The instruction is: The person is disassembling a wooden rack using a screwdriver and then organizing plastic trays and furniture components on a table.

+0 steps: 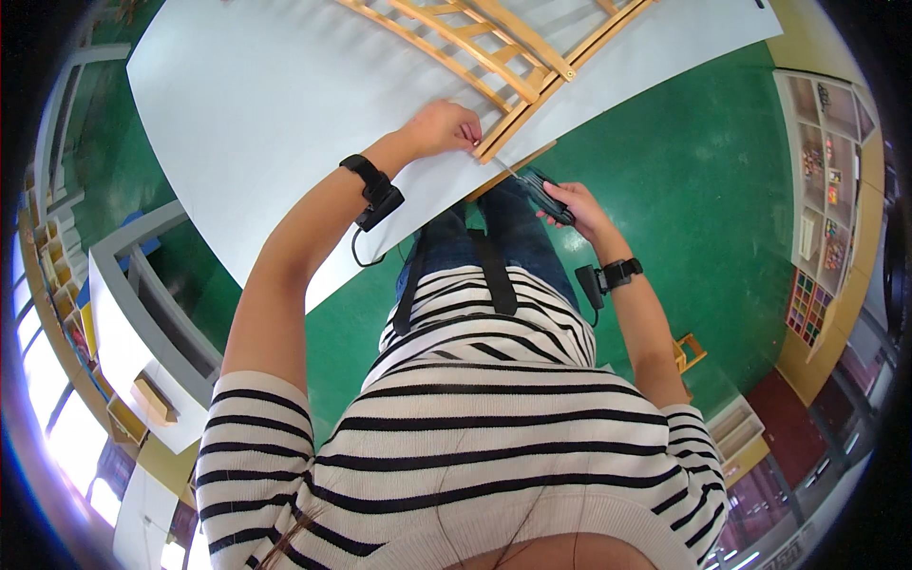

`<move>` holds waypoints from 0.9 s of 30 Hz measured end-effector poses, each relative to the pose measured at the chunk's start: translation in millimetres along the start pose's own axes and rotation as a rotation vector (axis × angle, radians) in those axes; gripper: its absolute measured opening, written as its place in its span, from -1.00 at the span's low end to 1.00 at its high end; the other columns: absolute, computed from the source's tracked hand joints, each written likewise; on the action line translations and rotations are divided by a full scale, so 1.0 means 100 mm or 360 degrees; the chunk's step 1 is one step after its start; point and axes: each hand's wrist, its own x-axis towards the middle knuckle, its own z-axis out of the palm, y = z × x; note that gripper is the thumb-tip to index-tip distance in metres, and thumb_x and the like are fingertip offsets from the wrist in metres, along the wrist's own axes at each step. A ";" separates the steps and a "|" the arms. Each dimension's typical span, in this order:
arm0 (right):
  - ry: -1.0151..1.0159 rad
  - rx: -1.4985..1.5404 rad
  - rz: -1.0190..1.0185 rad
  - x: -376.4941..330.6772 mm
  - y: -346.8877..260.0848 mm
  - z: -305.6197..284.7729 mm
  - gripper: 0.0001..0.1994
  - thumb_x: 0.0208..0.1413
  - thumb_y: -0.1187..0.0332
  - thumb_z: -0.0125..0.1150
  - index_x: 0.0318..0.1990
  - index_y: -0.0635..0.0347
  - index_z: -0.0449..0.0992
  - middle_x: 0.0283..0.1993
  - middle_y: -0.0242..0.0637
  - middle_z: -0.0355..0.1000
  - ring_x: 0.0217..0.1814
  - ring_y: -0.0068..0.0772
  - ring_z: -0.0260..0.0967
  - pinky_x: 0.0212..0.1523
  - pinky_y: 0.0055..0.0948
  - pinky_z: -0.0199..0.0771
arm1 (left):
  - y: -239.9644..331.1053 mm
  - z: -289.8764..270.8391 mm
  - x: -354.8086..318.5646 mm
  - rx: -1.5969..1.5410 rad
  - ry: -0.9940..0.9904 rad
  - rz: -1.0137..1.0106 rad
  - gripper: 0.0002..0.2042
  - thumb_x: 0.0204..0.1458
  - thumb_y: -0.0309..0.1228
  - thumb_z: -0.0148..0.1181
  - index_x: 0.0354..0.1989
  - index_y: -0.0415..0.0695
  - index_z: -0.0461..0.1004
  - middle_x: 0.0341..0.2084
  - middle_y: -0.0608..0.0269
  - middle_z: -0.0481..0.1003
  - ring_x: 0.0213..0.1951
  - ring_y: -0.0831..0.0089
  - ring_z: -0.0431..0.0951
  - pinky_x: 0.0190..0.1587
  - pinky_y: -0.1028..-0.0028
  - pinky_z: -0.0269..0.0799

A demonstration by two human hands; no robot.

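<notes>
In the head view, the person's left hand [445, 129] is over the near edge of a white table [266, 104], its fingers curled in and their tips at the near end of a slatted wooden frame [532, 114]. Whether those fingertips pinch something small I cannot tell. The frame lies on the table, running from the near edge toward the far right and out of sight at the far side; it has 2 or more long rails, with crosswise slats between some of them, and a round metal fastener [568, 73] on its right side.

The right hand [578, 209] is nearer and farther right, just off the table edge, its fingers closed around a black-handled tool [543, 194]. The tool's thin metal shaft [507, 168] points far and left, toward the frame's near end; whether its tip touches the wood is too small to tell.

Each wrist wears 1 black strapped device, the left one [383, 199] trailing a cable. Right of the table is green floor [684, 171], with an open shelf unit [828, 190] beyond it.
</notes>
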 end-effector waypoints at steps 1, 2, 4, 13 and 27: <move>0.0002 0.0002 0.0000 -0.01 -0.01 0.01 -0.62 0.08 0.06 0.06 -0.27 0.27 0.44 -0.50 -0.24 0.47 -0.64 -0.63 0.35 -0.71 -0.71 0.30 | 0.01 0.00 -0.02 0.0106 0.0008 0.0094 -0.85 -0.21 -0.55 0.20 -0.40 -0.25 0.52 -0.52 0.15 0.52 -0.44 0.37 0.53 -0.31 0.46 0.44; 0.0014 -0.0008 -0.0018 -0.02 -0.02 0.04 -0.62 0.08 0.06 0.06 -0.27 0.28 0.44 -0.50 -0.24 0.47 -0.64 -0.63 0.35 -0.71 -0.70 0.30 | 0.03 -0.01 -0.03 0.0212 0.0016 0.0187 -0.85 -0.21 -0.55 0.18 -0.39 -0.25 0.52 -0.50 0.14 0.52 -0.42 0.34 0.53 -0.31 0.44 0.43; 0.0030 -0.0014 -0.0035 -0.03 -0.01 0.05 -0.62 0.07 0.06 0.07 -0.27 0.28 0.44 -0.50 -0.24 0.47 -0.64 -0.63 0.35 -0.71 -0.70 0.30 | 0.06 -0.03 -0.02 0.0345 -0.0020 0.0221 -0.85 -0.21 -0.54 0.16 -0.40 -0.25 0.51 -0.50 0.12 0.51 -0.42 0.32 0.52 -0.31 0.42 0.42; 0.0029 0.0039 -0.0023 0.00 0.00 0.05 -0.62 0.08 0.08 0.07 -0.27 0.30 0.43 -0.51 -0.24 0.46 -0.64 -0.61 0.35 -0.71 -0.69 0.29 | 0.14 0.02 -0.09 0.0560 0.0192 0.0309 -0.89 -0.22 -0.49 0.11 -0.46 -0.18 0.48 -0.55 0.13 0.41 -0.44 0.19 0.45 -0.35 0.35 0.37; 0.0053 0.0047 -0.0028 -0.02 0.00 0.07 -0.63 0.09 0.09 0.05 -0.27 0.30 0.43 -0.51 -0.23 0.46 -0.65 -0.61 0.35 -0.71 -0.69 0.30 | 0.22 0.23 -0.35 0.0515 0.0590 0.0262 -0.83 -0.14 -0.41 0.06 -0.34 -0.09 0.51 -0.60 0.21 0.37 -0.55 0.29 0.42 -0.45 0.35 0.36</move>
